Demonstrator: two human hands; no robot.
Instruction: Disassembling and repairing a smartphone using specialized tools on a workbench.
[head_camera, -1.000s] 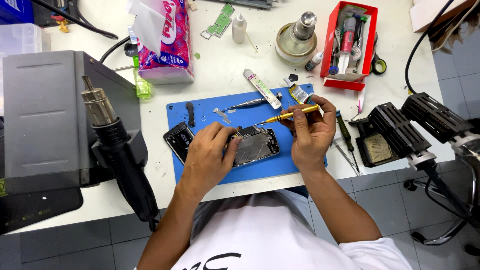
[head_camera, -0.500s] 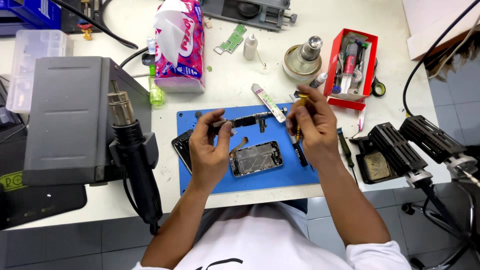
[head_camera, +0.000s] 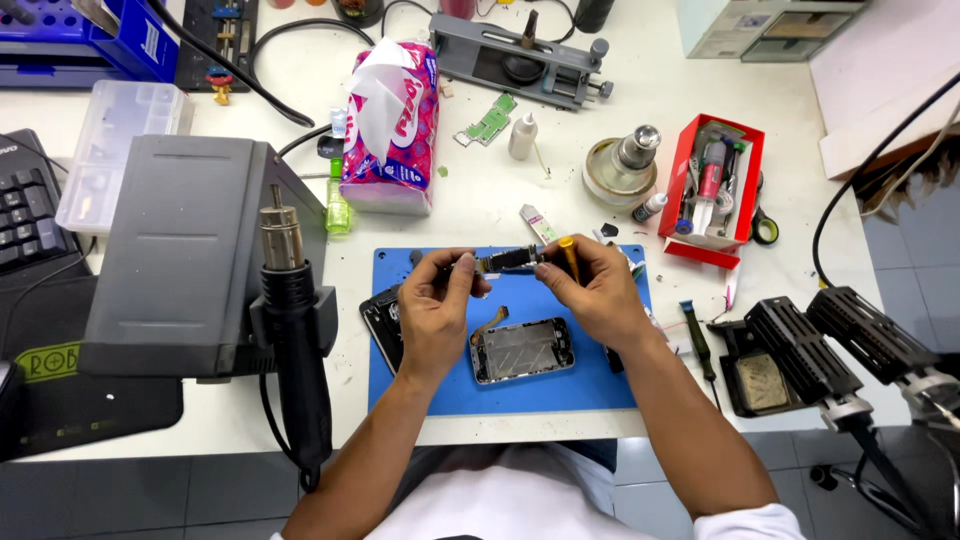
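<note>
Head view, looking down: both my hands are raised over the far edge of the blue work mat (head_camera: 440, 385), which lies at the near edge of the worktop (head_camera: 480, 200). My left hand (head_camera: 437, 310) has its grip pinched together on the left end of a small dark circuit board (head_camera: 508, 262), thumb and fingers closed around it. My right hand (head_camera: 592, 295) meets the board's right end, its grip closed on a yellow-handled screwdriver (head_camera: 568, 254) that stands nearly upright between the fingers. The board is held level, clear of the mat. Below it on the mat lies the opened phone frame (head_camera: 523, 349), metal side up, with a thin flex cable curling out of its far-left corner. A black phone panel (head_camera: 382, 322) lies half under my left wrist at the mat's left edge.
</note>
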